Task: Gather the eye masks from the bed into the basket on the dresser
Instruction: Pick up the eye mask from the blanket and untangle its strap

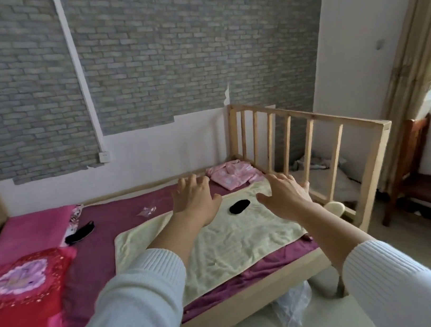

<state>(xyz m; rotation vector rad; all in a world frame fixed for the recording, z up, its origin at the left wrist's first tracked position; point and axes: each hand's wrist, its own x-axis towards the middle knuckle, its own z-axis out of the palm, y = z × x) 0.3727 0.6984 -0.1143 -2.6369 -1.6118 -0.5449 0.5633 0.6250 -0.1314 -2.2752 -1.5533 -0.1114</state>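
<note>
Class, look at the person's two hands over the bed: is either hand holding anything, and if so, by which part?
Nothing is held. The left hand and right hand are both open, fingers spread, above the yellow towel; the black eye mask lies untouched between them.

No readable text, labels or numbers (frame somewhat blurred).

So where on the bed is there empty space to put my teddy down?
The near half of the yellow towel is bare, below the black eye mask. The purple sheet is also free between the other eye mask and the towel. The far corner is crowded with pink pajamas, and the red quilt fills the left.
</note>
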